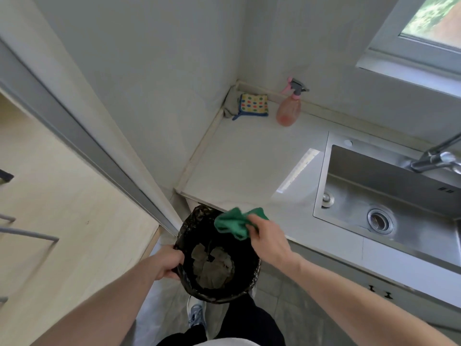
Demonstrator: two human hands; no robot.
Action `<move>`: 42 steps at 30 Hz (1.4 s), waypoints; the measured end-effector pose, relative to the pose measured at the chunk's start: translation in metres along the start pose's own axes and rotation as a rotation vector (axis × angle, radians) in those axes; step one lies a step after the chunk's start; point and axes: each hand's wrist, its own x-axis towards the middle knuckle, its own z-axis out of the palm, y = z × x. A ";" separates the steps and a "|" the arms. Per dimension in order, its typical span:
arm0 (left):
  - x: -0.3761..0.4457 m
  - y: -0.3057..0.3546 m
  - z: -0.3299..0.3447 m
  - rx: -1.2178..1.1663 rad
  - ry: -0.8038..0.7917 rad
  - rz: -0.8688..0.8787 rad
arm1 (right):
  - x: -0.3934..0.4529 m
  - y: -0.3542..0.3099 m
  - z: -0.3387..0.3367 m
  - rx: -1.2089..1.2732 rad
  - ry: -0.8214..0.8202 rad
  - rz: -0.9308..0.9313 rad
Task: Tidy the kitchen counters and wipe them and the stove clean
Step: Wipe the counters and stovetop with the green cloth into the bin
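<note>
My left hand (170,263) grips the rim of a black-lined trash bin (239,287), held up just below the front corner of the white counter (244,166). Crumpled grey-brown scraps lie at the bin's bottom. My right hand (268,236) grips a bunched green cloth (233,222) at the counter's front edge, right above the bin's opening.
A pink spray bottle (288,108) and a dotted sponge cloth (254,105) on a grey rag stand in the counter's back corner. A steel sink (389,196) with a faucet (435,158) lies to the right. A wall and door frame (82,136) close the left side.
</note>
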 end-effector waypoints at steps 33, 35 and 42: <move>0.003 0.004 -0.006 -0.020 -0.014 -0.032 | 0.124 0.015 0.026 -0.341 -0.044 0.109; 0.000 0.006 -0.006 -0.013 -0.008 -0.020 | 0.105 0.003 0.033 -0.319 -0.026 0.071; -0.004 0.009 -0.013 0.013 -0.006 -0.006 | 0.038 -0.021 0.043 -0.103 -0.194 -0.040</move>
